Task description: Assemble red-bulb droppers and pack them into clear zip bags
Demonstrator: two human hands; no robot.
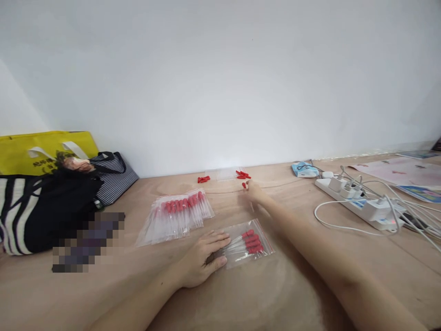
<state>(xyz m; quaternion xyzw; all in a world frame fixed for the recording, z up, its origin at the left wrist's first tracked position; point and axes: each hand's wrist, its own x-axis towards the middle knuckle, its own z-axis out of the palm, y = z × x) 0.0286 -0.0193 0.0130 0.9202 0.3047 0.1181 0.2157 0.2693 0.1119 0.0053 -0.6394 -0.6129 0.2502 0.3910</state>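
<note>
My left hand (203, 257) lies with its fingers stretched out on the left end of a clear zip bag (234, 262). Inside this bag are several droppers (252, 241) with red rubber bulbs and thin clear tubes, bulbs toward the right. Farther out, my right hand (254, 192) is closed around a single dropper (244, 185); its red bulb shows past the fingers, and the rest is blurred. Just beyond that hand lie loose red-bulbed droppers (243, 174). Left of my left hand, filled zip bags of droppers (177, 214) overlap in a fanned row.
Several red bulbs (203, 179) lie near the wall. At right are a white power strip (358, 204) with plugs and looping cables, a blue mask pack (305, 169) and printed sheets (396, 170). Bags, including a yellow one (51, 142), and a pixelated object (88, 241) occupy the left.
</note>
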